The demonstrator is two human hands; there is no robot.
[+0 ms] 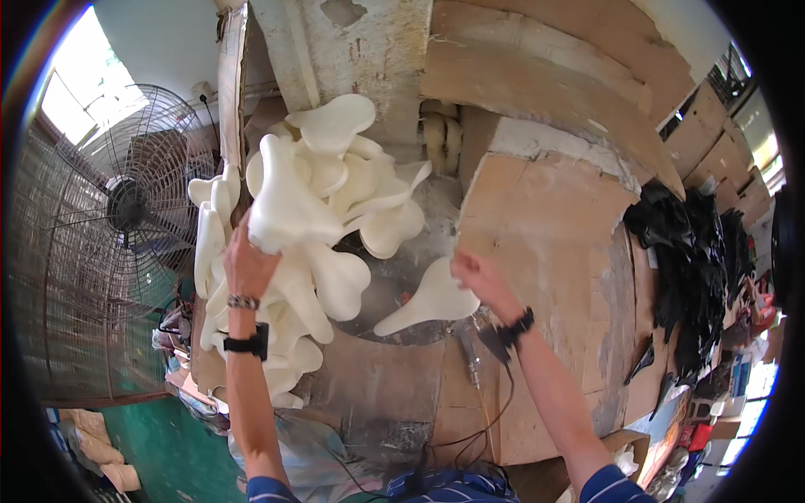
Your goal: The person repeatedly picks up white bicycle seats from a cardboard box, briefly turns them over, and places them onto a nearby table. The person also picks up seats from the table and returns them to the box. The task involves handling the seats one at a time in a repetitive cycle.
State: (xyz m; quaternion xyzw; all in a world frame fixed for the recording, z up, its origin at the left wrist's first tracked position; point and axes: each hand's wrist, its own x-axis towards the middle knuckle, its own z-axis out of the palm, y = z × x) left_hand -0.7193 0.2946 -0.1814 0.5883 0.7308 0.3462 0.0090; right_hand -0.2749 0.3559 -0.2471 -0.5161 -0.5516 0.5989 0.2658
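White foam bicycle saddle pads lie in a heap at the left of the work surface. My left hand (250,258) grips the wide end of a large upper pad (289,201), its fingers partly hidden behind the edge. A single pad (432,295) sits apart on the dark part of the surface, narrow end pointing left and toward me. At its wide right end my right hand (476,275) is closed, with curled fingers on the rim. Just below lies a slim metal tool (472,360) with a cord or hose beside it.
A caged fan (126,205) stands at the left, past an upright cardboard edge (233,92). Cardboard sheets (545,251) cover the right side of the surface. Black glossy pieces (688,260) are piled at far right. A dark cable (507,394) loops near my body.
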